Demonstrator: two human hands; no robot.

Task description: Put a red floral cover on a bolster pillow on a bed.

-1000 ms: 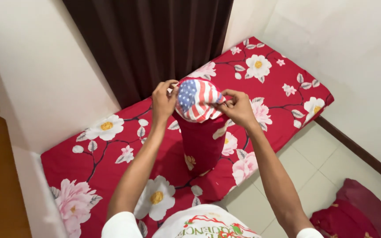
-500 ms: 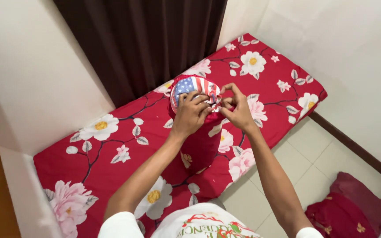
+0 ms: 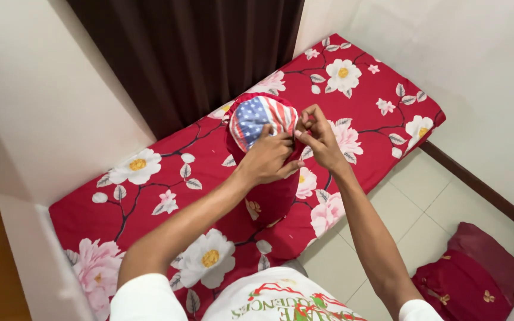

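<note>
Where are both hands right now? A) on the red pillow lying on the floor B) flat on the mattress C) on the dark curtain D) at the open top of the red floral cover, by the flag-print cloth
D: the left hand and right hand meet at the top of the upright red floral cover, right beside the flag-print cloth showing in its opening; they are clear of the curtain and the floor pillow.

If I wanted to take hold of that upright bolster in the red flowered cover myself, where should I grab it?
Probably at the top rim of the red cover, coming from above. The bolster stands upright on the mattress, its flag-patterned end showing at the open mouth. The left hand and right hand both pinch the loose cloth there; the rounded body below offers less to pinch.
</note>
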